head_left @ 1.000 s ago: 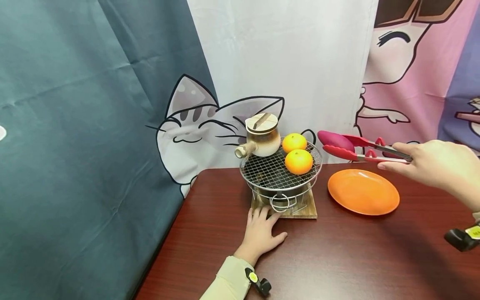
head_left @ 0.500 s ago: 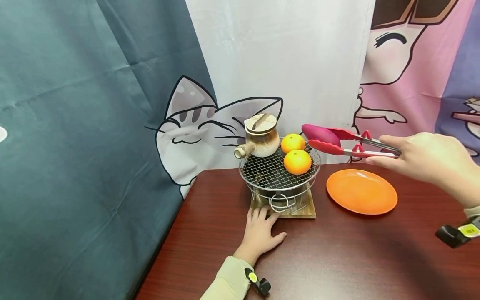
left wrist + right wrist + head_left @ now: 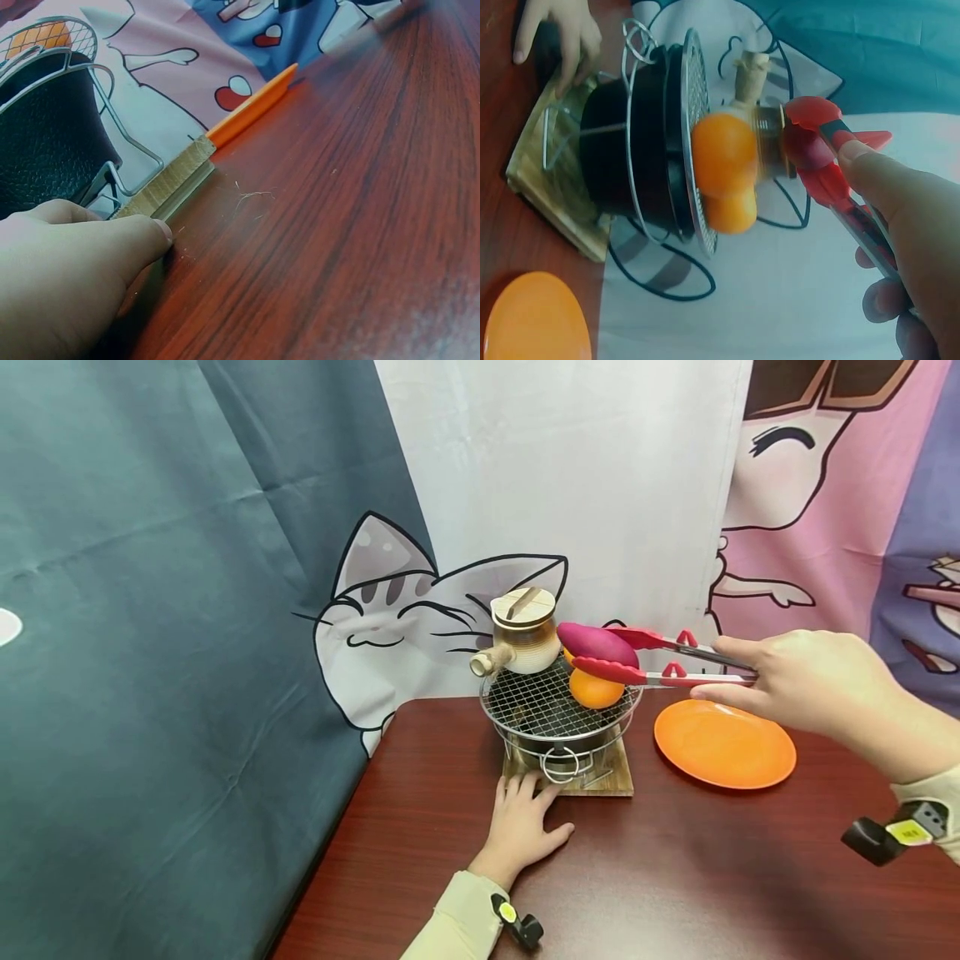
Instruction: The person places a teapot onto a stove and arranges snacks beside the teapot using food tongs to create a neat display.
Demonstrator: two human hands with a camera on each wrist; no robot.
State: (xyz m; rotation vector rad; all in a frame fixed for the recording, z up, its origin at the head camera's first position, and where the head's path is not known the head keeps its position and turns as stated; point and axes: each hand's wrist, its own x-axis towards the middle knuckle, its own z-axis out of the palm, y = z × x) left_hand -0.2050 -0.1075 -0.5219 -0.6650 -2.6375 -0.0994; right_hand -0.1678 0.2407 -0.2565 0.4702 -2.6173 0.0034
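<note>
My right hand (image 3: 813, 689) grips red-tipped metal tongs (image 3: 693, 664). Between the tongs' tips is a magenta oval thing (image 3: 600, 645) that looks like a sweet potato, held above the round grill rack (image 3: 536, 702). Two oranges sit on the rack; the front orange (image 3: 596, 691) shows below the tongs, while the rear one is mostly hidden. Beside them on the rack stands a small clay teapot (image 3: 525, 639) with a wooden lid and side handle. My left hand (image 3: 521, 831) has its fingers spread, touching the front edge of the wooden board (image 3: 176, 176) under the stove.
An orange oval plate (image 3: 723, 745) lies on the dark red table (image 3: 675, 877), right of the stove. A printed cloth (image 3: 615, 485) hangs close behind the table. The black stove body (image 3: 634, 142) stands on the board under the rack.
My right hand has moved left with the tongs, carrying the magenta thing from above the plate's far side to over the oranges. My left hand stays where it was.
</note>
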